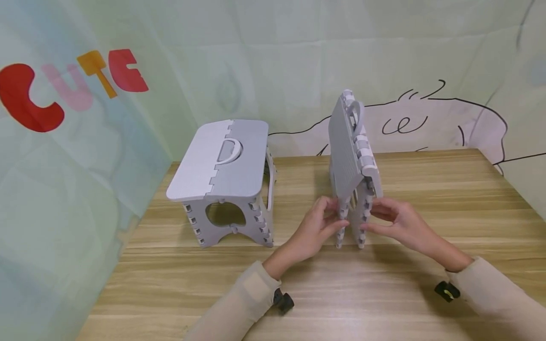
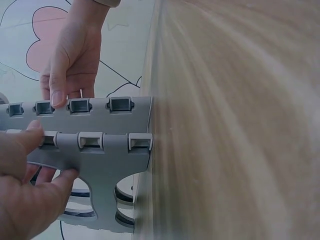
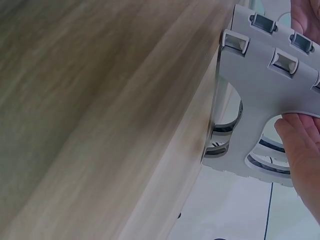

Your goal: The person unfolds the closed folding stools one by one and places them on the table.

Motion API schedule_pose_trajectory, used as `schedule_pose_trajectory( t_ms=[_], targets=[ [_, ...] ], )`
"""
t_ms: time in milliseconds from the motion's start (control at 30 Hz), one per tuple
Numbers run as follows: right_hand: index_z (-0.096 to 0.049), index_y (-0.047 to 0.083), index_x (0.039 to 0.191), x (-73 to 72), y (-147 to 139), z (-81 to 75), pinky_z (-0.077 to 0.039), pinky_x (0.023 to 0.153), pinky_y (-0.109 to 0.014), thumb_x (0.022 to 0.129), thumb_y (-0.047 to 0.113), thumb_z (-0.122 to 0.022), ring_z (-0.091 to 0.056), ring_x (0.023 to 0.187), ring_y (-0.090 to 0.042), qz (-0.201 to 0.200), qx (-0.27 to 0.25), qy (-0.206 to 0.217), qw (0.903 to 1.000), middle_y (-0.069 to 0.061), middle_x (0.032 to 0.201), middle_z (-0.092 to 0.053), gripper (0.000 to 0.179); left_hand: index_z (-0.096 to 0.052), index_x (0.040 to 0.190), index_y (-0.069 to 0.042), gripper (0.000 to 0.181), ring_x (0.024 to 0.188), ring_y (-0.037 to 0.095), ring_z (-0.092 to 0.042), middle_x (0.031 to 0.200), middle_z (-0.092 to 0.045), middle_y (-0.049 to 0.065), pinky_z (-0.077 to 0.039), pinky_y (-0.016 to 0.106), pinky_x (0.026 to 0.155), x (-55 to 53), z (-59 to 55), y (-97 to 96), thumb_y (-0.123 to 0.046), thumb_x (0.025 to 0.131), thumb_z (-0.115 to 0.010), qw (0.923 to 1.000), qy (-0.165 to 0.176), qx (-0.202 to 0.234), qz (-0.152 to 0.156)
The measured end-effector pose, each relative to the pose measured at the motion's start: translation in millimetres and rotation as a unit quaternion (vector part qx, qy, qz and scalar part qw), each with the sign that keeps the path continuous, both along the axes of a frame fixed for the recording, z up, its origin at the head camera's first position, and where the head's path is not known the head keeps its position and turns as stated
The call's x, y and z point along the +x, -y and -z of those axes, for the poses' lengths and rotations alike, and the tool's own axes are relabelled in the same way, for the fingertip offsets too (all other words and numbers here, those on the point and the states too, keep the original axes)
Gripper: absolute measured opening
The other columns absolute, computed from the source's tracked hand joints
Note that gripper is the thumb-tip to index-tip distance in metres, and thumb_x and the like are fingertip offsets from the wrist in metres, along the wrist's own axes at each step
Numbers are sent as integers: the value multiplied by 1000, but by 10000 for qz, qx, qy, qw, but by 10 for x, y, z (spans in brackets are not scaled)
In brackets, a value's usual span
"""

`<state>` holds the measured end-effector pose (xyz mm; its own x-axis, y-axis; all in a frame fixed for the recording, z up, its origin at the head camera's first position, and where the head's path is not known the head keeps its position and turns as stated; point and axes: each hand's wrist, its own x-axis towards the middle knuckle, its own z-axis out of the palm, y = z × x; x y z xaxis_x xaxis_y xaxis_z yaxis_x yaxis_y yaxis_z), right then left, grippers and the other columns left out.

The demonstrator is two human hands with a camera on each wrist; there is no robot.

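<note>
A grey folding step stool (image 1: 343, 151) stands half folded on the table, its top tented up and its two leg panels close together with a narrow gap between them. My left hand (image 1: 317, 225) holds the left leg panel, thumb at the near hinged edge. On the opposite side, my right hand (image 1: 401, 222) grips the right leg panel between thumb and fingers. The left wrist view shows the hinged leg edges (image 2: 90, 141) up close, beside my left fingers. In the right wrist view, the right hand's fingers (image 3: 297, 137) curl at the panel's cut-out; its thumb is hard to see.
To the left, a second grey folding stool (image 1: 249, 161) stands unfolded with its top flat and its handle raised. Both stand on a wood-grain table (image 1: 307, 293). Behind hangs a printed cloth (image 1: 281, 61) with coloured letters and line drawings.
</note>
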<state>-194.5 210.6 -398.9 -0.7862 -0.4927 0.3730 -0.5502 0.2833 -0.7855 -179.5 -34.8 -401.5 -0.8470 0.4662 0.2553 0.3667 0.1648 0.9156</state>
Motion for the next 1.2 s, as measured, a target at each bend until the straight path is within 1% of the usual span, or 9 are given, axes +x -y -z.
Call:
schedule_pose_trajectory(
  t_ms=[367, 600, 733, 833, 967, 1200],
  targets=[
    [-61, -9, 124, 11, -60, -17, -54, 92, -28, 80, -7, -79, -62, 111, -2, 8, 8, -40, 10000, -23, 122, -65, 47, -42, 126, -3, 35, 125, 18, -50, 131, -46, 9, -44, 21, 103, 1, 7, 1, -11, 98, -63, 9999, -74, -85, -7],
    [-61, -8, 123, 33, -113, -47, -53, 92, -26, 81, -8, -78, -62, 111, -2, 55, 59, -37, 10000, -23, 122, -65, 45, -42, 126, -2, 36, 126, 20, -50, 132, -45, 11, -44, 21, 103, -7, 13, -1, -11, 98, -62, 9998, -159, -56, 62],
    [-61, -8, 123, 34, -141, -44, -54, 91, -26, 81, -8, -78, -62, 110, -2, 90, 103, -50, 9999, -23, 121, -66, 45, -42, 126, 1, 36, 127, 24, -49, 133, -45, 14, -44, 24, 104, -14, 8, -13, -8, 98, -62, 9999, -81, -61, 58],
    [-62, -8, 123, 39, -160, -41, -54, 90, -25, 81, -8, -78, -62, 109, -1, 118, 118, -59, 9998, -23, 121, -66, 45, -42, 126, 2, 36, 127, 27, -48, 134, -45, 15, -44, 28, 105, -19, 6, -26, -4, 96, -63, 10000, 26, -18, 64],
    [-62, -7, 122, 48, -184, -46, -55, 89, -25, 81, -7, -78, -62, 109, -1, 173, 158, -44, 9997, -23, 120, -66, 44, -42, 127, 2, 38, 127, 28, -48, 135, -44, 15, -45, 31, 106, -16, 4, -32, -3, 96, -63, 10000, 26, 40, 83],
    [-62, -7, 123, 56, -225, -51, -55, 89, -24, 80, -8, -78, -62, 110, -1, 161, 164, -50, 9997, -24, 121, -65, 45, -43, 124, 1, 35, 125, 24, -50, 131, -46, 14, -45, 24, 103, -14, 21, -38, -9, 97, -63, 9999, -54, 55, 77]
  ],
)
